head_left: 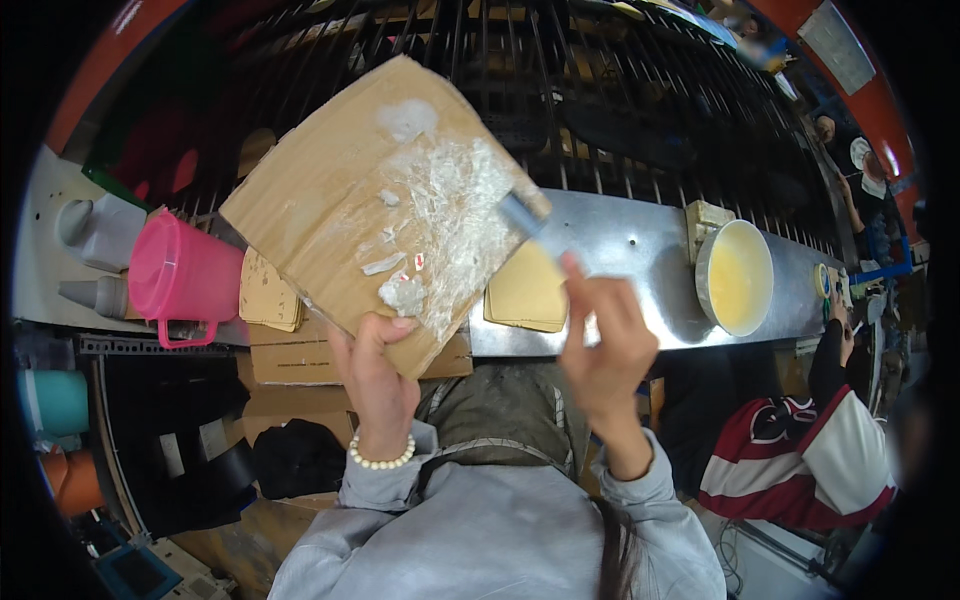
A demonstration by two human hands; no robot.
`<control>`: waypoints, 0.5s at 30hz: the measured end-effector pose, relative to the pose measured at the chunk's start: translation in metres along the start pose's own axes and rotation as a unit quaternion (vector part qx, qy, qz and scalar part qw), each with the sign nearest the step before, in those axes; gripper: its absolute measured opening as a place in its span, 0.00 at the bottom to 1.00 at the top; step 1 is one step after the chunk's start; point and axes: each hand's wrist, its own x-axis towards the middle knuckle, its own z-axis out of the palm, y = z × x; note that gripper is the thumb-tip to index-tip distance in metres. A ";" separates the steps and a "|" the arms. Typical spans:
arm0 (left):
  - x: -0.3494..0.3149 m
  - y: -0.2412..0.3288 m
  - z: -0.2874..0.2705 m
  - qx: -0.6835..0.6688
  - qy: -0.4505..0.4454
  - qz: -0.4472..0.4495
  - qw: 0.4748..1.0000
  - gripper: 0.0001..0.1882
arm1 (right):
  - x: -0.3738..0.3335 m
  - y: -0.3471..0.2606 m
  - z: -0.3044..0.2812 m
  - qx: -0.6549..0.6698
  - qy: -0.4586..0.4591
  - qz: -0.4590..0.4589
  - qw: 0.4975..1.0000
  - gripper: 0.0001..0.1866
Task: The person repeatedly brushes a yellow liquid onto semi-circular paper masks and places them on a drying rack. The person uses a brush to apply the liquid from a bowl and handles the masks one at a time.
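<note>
A square cardboard sheet [300, 190] is tilted up over the steel bench, its lower corner gripped between the thumb and fingers of my left hand [380, 370]. White smears, a few whitish lumps and small scraps with red marks cover its right half and lower part. My right hand [610, 345] is closed around a small hand tool [524, 216] with a flat blue-grey end and a pale handle. That end lies at the sheet's right edge. Motion blurs the tool, so its exact kind is unclear. Beneath the sheet sits a stack of tan cards [528, 288].
A white bowl [760, 290] with a yellowish inside stands tilted at the right, beside a block. On the left are a pink lidded bucket [172, 268], a whitish jug [105, 232] and another tan card stack [266, 295]. Dark rails run behind the bench [640, 310]. Another person [800, 440] works at right.
</note>
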 end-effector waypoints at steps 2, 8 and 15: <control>0.004 -0.002 0.002 -0.011 0.001 0.003 1.000 0.33 | -0.025 -0.011 -0.004 0.075 -0.055 -0.004 0.996 0.26; 0.012 0.004 0.006 -0.024 -0.020 0.025 0.999 0.35 | -0.015 -0.014 -0.040 0.248 -0.079 0.142 0.955 0.18; -0.011 -0.001 0.011 -0.009 -0.064 -0.021 0.998 0.38 | -0.003 -0.026 -0.003 0.260 -0.013 0.161 0.952 0.17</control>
